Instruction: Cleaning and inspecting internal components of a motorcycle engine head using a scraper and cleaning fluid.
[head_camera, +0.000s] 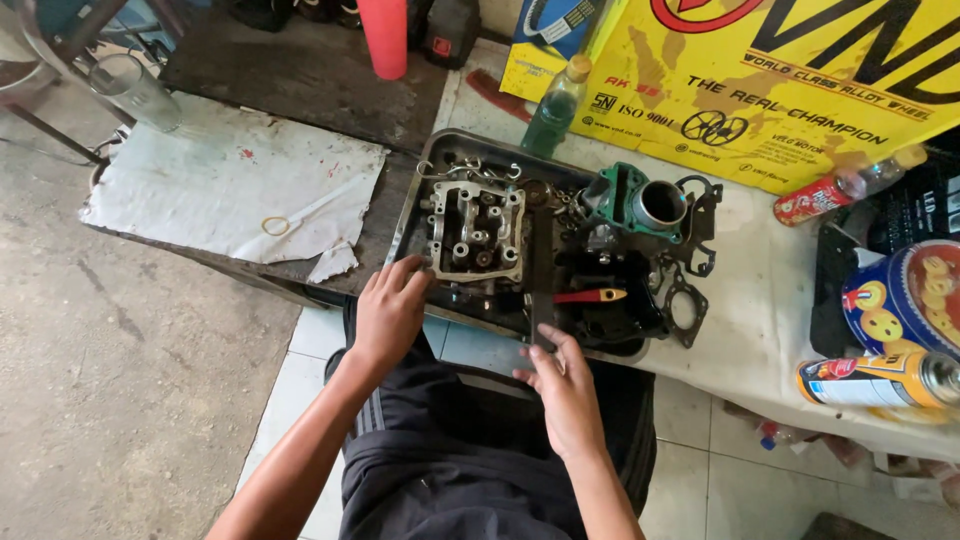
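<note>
At the tray's near-left corner, the cylinder head (477, 231) lies just beyond the left hand (388, 312), fingers loose, gripping nothing. Right hand (563, 385) pinches a flat metal bar (541, 285) across the metal tray (405, 215); red-handled tool (590, 296) beside.

Grey cylinder head (477, 231) flat in metal tray (415, 200)

We see a big yellow cardboard box (790, 90) behind the metal tray (410, 215); right of the tray lie a red-labelled bottle (835, 192), a round blue tin (905, 300) and a spray can (880, 380).
</note>
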